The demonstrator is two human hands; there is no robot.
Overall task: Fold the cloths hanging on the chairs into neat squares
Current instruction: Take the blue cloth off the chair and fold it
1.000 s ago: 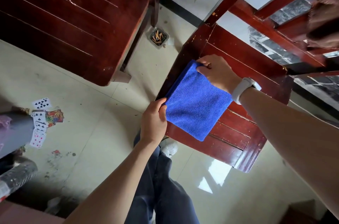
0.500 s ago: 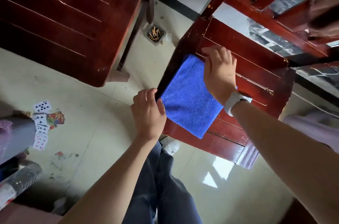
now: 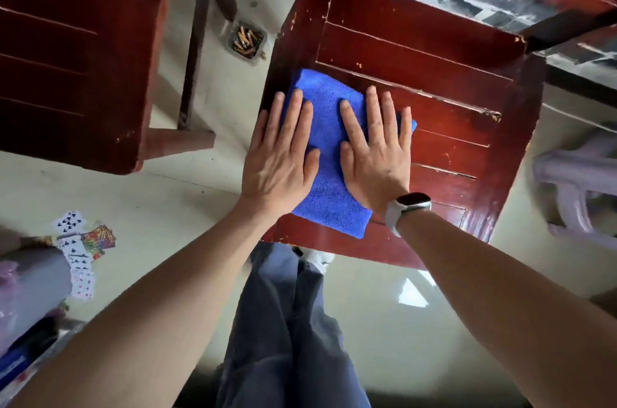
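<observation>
Both palms flat, fingers straight: my left hand (image 3: 278,157) and right hand (image 3: 375,153) press the folded blue cloth (image 3: 329,153) onto the chair seat (image 3: 434,100), at its left front corner. Step: flattening the square. I'd keep pressure even, sweep outward to the edges, watch the left edge overhanging. Ashtray (image 3: 246,41) on the floor beyond.

Both arms reach forward. The left hand (image 3: 278,160) and right hand (image 3: 375,157) lie flat, palms down, fingers straight.
</observation>
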